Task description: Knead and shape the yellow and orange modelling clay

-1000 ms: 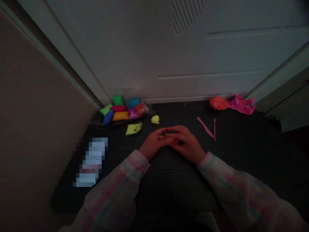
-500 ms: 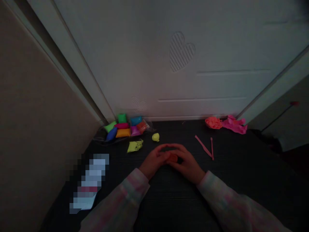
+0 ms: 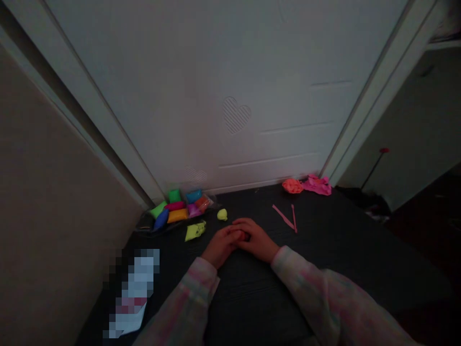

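An orange-red lump of modelling clay [image 3: 240,235] sits between my two hands, partly covered by the fingers. My left hand [image 3: 219,246] is closed on it from the left, fingertips meeting those of the other hand. From the right, my right hand [image 3: 258,241] curls over the same lump. Just beyond the hands lie a small yellow clay lump [image 3: 222,214] and a torn yellow packet [image 3: 195,231]. Two thin pink modelling tools [image 3: 284,217] rest to the right, touching at their near ends.
Several coloured clay packets [image 3: 177,215] lie in clear plastic at the back left. A blurred-out, phone-like object [image 3: 135,293] is at the left. Crumpled orange [image 3: 292,186] and pink [image 3: 317,185] pieces lie at the back right. A white door panel [image 3: 162,96] bounds the dark table [image 3: 248,298].
The view has swung to the right, shifting the scene leftward. My hands have drawn closer together around the clay, and the gap between them is smaller.
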A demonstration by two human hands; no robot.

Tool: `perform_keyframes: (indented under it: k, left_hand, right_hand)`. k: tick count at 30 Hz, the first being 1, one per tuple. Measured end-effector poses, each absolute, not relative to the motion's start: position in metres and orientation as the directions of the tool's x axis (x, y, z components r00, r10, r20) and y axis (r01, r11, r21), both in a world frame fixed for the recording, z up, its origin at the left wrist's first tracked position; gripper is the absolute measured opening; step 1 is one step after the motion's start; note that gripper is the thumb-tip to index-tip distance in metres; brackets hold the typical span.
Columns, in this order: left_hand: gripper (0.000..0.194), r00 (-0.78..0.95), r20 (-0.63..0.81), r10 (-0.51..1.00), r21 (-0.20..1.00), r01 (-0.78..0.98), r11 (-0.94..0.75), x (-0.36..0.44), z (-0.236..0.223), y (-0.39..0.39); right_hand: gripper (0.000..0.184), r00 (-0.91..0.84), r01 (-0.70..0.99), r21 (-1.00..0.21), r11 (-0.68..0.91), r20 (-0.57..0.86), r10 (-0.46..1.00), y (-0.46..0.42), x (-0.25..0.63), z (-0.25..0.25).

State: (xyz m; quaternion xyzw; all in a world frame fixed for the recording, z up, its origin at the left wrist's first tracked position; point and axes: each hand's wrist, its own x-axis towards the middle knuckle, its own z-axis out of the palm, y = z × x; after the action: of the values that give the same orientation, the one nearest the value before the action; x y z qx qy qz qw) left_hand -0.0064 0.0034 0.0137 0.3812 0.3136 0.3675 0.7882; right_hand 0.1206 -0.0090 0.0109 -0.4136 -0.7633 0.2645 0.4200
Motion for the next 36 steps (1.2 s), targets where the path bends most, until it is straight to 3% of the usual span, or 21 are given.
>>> perform_keyframes:
  k: [7,19,28,36]
  left_hand:
    - [0.016,0.485,-0.164,0.859,0.837,-0.392,0.381,0.008,0.013,0.003]
    - [0.018,0.634,-0.224,0.740,0.822,-0.285,0.493,0.002,0.011,0.002]
    - [0.016,0.485,-0.244,0.840,0.818,-0.363,0.446,0.004,0.004,0.005]
    - [0.016,0.469,-0.209,0.858,0.909,-0.231,0.347,-0.006,0.002,0.008]
  right_hand:
    - [0.028,-0.305,0.342,-0.797,0.497,0.406,0.861,-0.008,0.128,0.008]
    - [0.030,-0.325,0.343,-0.790,0.509,0.408,0.853,-0.012,0.130,0.007]
    - [0.022,-0.208,0.388,-0.775,0.498,0.453,0.867,-0.013,0.125,0.009]
    - [0.017,-0.186,0.484,-0.748,0.455,0.419,0.888,-0.016,0.128,0.012]
